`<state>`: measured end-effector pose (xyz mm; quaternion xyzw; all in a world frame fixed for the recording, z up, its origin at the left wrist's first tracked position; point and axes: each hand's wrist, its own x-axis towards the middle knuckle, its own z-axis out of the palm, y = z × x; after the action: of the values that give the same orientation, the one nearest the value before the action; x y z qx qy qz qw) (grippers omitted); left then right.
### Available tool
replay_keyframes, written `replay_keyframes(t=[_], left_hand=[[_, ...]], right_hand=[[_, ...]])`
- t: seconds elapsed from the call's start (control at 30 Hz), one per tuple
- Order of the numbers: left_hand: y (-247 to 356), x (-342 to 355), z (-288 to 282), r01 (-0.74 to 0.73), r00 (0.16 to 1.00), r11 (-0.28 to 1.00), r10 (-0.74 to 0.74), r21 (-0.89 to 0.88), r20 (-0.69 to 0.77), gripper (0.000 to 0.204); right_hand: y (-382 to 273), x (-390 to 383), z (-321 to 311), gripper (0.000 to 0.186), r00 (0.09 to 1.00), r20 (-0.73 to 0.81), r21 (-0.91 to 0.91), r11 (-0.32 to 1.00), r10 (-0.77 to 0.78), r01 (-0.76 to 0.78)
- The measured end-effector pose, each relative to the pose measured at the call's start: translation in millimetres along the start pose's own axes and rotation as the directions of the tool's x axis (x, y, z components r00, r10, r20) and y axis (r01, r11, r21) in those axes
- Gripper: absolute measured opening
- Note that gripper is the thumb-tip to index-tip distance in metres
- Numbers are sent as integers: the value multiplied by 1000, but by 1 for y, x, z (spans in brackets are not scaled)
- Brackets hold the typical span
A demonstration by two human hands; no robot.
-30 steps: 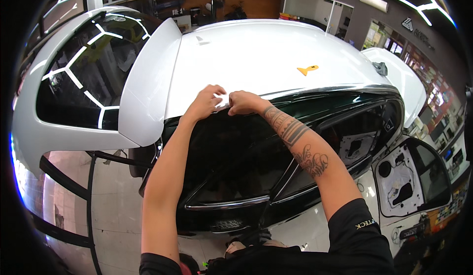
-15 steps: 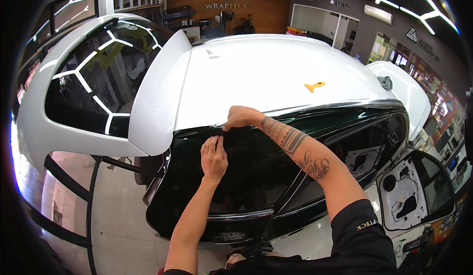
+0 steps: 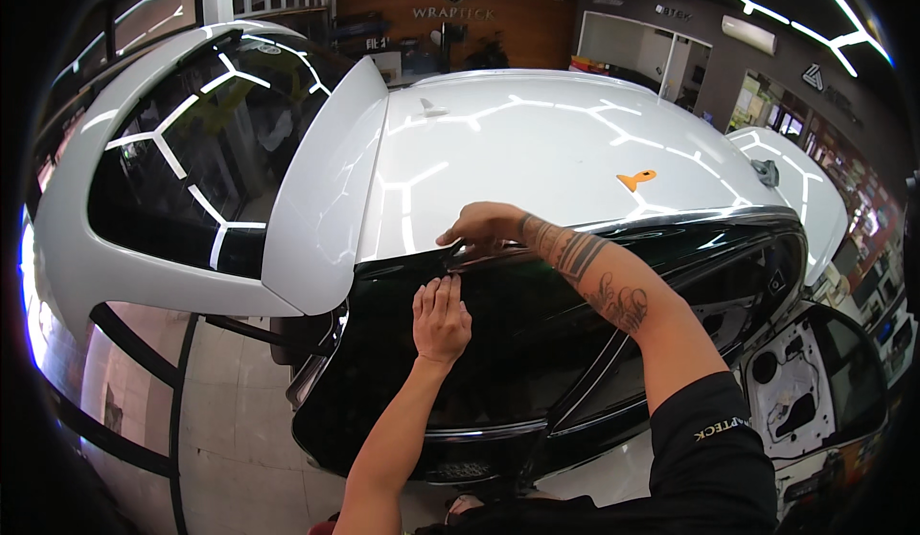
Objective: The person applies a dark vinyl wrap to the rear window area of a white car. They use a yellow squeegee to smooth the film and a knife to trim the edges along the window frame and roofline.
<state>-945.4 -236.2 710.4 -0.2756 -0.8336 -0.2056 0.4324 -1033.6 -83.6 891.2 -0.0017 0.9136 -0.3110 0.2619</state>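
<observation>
My right hand is closed at the seam between the white car roof and the dark, glossy side. Its fingers pinch a dark flap that looks like the upper edge of a dark green film. Just below it, my left hand lies against the dark side panel, fingers stretched upward and close together. The fingertips of the left hand nearly meet the flap. The underside of the right hand's grip is partly hidden.
An orange, fish-shaped tool lies on the roof. To the left stands the raised white tailgate with dark glass. A detached-looking door is at the right. A dark frame stands on the tiled floor at the left.
My right hand has shifted slightly right and opened a small gap, with a dark flap now showing at its fingers. My left hand follows below. The head view has shifted a little.
</observation>
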Motion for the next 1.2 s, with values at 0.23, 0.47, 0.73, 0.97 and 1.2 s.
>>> replay_keyframes(t=[0.23, 0.47, 0.73, 0.97, 1.2], left_hand=[[0, -3, 3, -7, 1000, 1000, 7, -28, -13, 50], [-9, -4, 0, 30, 999, 999, -29, -24, 46, 54], [-1, -1, 3, 43, 997, 990, -52, -133, -64, 38], [139, 128, 20, 241, 934, 702, 18, -670, 356, 49], [310, 281, 48, 612, 739, 128, 260, -780, 622, 86]], right_hand=[[31, -33, -106, 40, 918, -396, 475, 852, -17, 221], [70, -74, -147, 24, 754, -623, -365, 930, -206, -48], [75, -179, -166, 31, 425, -905, 200, 848, -33, 490], [40, -251, -207, 35, 314, -929, 90, 701, -197, 707], [8, -372, -196, 37, 458, -698, -172, 750, -550, 639]])
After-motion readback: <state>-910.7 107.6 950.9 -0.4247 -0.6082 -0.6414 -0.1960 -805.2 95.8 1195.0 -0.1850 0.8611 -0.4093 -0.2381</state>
